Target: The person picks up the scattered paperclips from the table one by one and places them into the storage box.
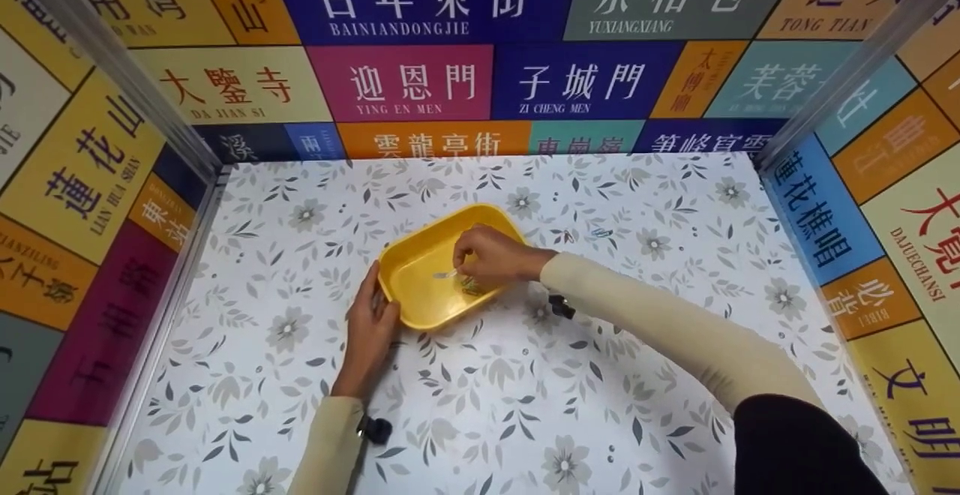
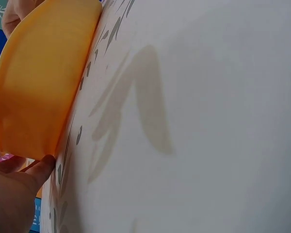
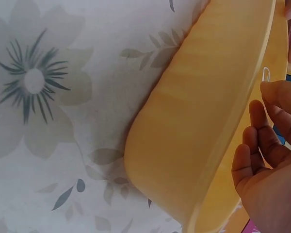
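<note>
Dark sleeve cloth [image 1: 799, 446] is seen nearest, right of the yellow tray [image 1: 416, 289]. Over the tray, one pale looped clip [image 3: 266, 74] is pinched by the right hand [image 1: 491, 255]; single-clip handling seems under way, calling for a light, exact grip. Smooth, rounded walls are steadied by the left hand [image 1: 370, 330], fingers extended. Coloured clips [image 1: 471, 286] are gathered inside, loose ones [image 1: 601, 233] strewn rightward on flowered covering [image 1: 450, 412].

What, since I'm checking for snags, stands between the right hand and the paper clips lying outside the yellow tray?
The right rim of the yellow tray lies between the right hand and those paper clips; nothing else visible does.
</note>
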Demonstrator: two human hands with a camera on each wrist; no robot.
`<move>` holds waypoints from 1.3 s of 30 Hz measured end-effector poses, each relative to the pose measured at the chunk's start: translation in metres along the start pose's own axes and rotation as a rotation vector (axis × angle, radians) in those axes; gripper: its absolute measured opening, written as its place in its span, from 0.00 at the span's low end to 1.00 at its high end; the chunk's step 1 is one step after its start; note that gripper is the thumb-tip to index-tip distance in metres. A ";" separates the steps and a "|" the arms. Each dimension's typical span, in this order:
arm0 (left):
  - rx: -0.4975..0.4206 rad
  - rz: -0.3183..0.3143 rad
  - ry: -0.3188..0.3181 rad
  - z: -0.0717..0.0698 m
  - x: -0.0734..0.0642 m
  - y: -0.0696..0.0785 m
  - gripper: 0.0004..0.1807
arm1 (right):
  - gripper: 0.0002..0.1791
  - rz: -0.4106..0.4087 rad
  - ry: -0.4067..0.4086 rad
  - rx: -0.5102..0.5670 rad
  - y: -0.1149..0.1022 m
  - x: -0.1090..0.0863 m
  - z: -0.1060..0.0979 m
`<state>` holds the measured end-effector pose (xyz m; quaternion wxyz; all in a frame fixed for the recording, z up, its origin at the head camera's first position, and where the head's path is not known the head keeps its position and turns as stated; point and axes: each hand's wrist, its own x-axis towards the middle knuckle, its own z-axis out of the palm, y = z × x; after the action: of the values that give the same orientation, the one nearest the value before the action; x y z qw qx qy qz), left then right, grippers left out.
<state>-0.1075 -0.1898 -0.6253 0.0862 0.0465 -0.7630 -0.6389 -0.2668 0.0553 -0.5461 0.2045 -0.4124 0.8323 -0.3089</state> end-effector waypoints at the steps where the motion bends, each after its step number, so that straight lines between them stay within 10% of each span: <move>1: -0.005 0.000 -0.001 0.000 0.000 0.000 0.44 | 0.04 0.010 -0.008 0.006 0.000 0.002 0.000; 23: 0.024 0.022 0.022 0.000 0.002 -0.002 0.43 | 0.06 0.049 -0.083 0.066 0.001 0.026 -0.002; 39: 0.045 0.054 0.022 -0.002 0.002 -0.003 0.42 | 0.06 -0.016 0.028 0.091 0.006 -0.008 -0.021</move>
<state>-0.1091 -0.1920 -0.6274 0.1107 0.0348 -0.7772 -0.6185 -0.2777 0.0720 -0.5342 0.2090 -0.4050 0.8169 -0.3536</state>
